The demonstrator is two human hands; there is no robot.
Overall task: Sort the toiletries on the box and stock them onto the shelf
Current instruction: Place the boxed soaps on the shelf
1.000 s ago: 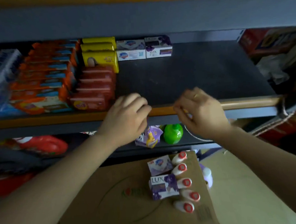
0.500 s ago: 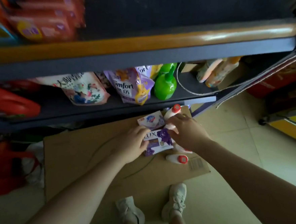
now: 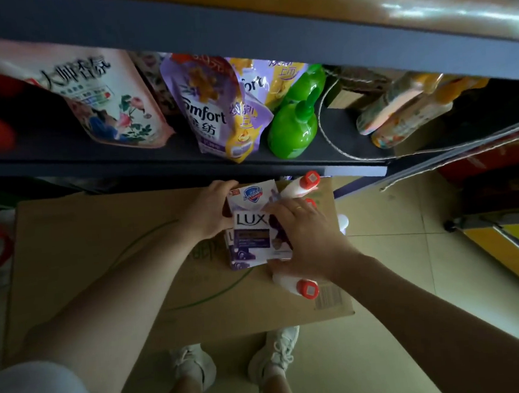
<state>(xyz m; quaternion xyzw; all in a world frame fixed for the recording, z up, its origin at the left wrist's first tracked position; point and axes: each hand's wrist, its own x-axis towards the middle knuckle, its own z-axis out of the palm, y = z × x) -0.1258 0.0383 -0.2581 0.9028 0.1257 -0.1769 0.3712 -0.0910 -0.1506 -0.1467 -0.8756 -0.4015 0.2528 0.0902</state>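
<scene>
Both hands now grip soap boxes that lay flat on the cardboard box [image 3: 107,237] half a second ago: left hand [image 3: 208,213] holds the Safeguard box [image 3: 252,195], right hand [image 3: 309,239] the LUX box [image 3: 253,232]. Right hand hides most red-capped bottles [image 3: 301,287]; the shelf [image 3: 164,164] above is cut off.

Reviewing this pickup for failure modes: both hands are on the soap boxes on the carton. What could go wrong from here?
1. The left hand and right hand hold stacked boxes, the white Safeguard soap box and purple Lux soap boxes; one could slide out when lifted.
2. The white red-capped bottles lie beside the right hand near the brown cardboard carton edge; a nudge might roll one off.
</scene>
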